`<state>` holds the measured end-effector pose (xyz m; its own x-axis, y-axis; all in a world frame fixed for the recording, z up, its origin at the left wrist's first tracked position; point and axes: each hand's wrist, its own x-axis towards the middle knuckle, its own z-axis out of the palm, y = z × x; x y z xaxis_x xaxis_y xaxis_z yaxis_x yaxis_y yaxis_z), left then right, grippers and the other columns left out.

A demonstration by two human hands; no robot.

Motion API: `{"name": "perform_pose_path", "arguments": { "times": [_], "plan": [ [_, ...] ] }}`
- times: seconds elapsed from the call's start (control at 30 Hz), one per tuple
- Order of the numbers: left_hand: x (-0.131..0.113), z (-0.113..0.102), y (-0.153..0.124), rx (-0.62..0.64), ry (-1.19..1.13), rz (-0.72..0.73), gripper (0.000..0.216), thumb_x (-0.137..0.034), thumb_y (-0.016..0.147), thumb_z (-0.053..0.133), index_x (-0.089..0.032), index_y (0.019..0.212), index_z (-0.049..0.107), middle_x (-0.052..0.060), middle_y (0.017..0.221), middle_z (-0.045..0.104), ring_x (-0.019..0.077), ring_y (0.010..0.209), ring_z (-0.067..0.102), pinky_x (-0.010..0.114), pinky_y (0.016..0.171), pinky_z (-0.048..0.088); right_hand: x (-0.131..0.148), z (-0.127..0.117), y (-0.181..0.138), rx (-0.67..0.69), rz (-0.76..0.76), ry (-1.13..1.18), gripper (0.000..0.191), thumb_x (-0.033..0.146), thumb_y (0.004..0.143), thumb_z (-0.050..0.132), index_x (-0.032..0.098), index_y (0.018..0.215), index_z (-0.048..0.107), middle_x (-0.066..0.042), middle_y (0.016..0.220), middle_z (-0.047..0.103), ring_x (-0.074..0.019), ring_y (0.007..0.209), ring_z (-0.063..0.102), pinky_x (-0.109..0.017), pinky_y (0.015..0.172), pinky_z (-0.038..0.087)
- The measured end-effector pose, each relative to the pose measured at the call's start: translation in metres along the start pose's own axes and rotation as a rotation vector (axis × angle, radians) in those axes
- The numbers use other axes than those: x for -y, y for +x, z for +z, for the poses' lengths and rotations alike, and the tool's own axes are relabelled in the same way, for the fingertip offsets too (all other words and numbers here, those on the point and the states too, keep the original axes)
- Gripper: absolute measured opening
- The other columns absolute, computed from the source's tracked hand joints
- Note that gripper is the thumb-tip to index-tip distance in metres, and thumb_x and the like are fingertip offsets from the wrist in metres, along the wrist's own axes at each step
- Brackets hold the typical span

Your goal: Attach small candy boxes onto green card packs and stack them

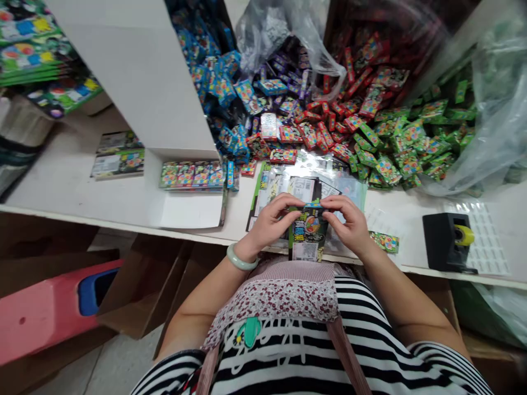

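Both hands meet over the near edge of the white table [74,186]. My left hand [269,222] and my right hand [348,222] pinch the top of a printed packet [308,235] in a clear sleeve, held upright between them. Fingers of both hands are closed on its upper edge, where a small blue box [312,207] shows. A stack of flat printed cards in clear bags [288,189] lies just behind the hands. A single green small box [385,241] rests right of my right hand.
Heaps of small boxes fill the back: blue [218,82], red [349,82], green [411,142]. A white carton [140,71] holds a row of filled packs [191,175]. A black tape dispenser [448,241] and sticker sheet [486,236] sit right. Cardboard and a pink stool [45,307] stand below.
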<state>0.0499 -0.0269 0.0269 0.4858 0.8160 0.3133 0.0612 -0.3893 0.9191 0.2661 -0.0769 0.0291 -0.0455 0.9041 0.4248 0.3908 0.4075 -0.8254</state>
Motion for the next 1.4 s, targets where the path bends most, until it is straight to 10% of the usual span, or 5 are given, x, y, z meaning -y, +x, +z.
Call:
{"name": "perform_pose_path", "arguments": {
  "times": [0.2, 0.4, 0.53, 1.4],
  "plan": [
    [0.008, 0.002, 0.006, -0.026, 0.089, -0.009, 0.013, -0.03, 0.092, 0.064, -0.021, 0.1, 0.069, 0.004, 0.094, 0.068, 0.0169, 0.092, 0.063, 0.032, 0.081, 0.053, -0.007, -0.003, -0.004, 0.061, 0.071, 0.009, 0.018, 0.027, 0.096, 0.054, 0.025, 0.109, 0.067, -0.008, 0.113, 0.071, -0.0187, 0.112, 0.063, -0.039, 0.097, 0.05],
    [0.019, 0.001, 0.009, -0.115, 0.117, -0.104, 0.012, -0.032, 0.089, 0.065, -0.022, 0.095, 0.069, 0.003, 0.094, 0.067, 0.0177, 0.092, 0.064, 0.033, 0.084, 0.052, -0.067, -0.1, -0.036, -0.179, 0.564, -0.351, 0.022, 0.029, 0.088, 0.058, 0.019, 0.102, 0.072, -0.009, 0.106, 0.07, -0.019, 0.089, 0.064, -0.036, 0.082, 0.051],
    [0.021, 0.003, 0.009, -0.126, 0.126, -0.136, 0.012, -0.031, 0.088, 0.066, -0.022, 0.096, 0.069, 0.002, 0.096, 0.067, 0.0171, 0.094, 0.064, 0.032, 0.088, 0.051, -0.102, -0.134, -0.052, -0.086, 0.817, -0.567, 0.018, 0.027, 0.081, 0.064, 0.017, 0.091, 0.074, -0.009, 0.099, 0.069, -0.018, 0.079, 0.06, -0.037, 0.087, 0.047],
    [0.023, 0.003, 0.008, -0.125, 0.133, -0.127, 0.016, -0.034, 0.089, 0.065, -0.023, 0.099, 0.067, 0.003, 0.096, 0.067, 0.0184, 0.093, 0.064, 0.033, 0.085, 0.052, -0.119, -0.131, -0.064, -0.173, 0.966, -0.274, 0.015, 0.035, 0.074, 0.065, 0.021, 0.075, 0.061, 0.0, 0.067, 0.06, -0.0157, 0.063, 0.055, -0.031, 0.065, 0.049]
  ]
}}
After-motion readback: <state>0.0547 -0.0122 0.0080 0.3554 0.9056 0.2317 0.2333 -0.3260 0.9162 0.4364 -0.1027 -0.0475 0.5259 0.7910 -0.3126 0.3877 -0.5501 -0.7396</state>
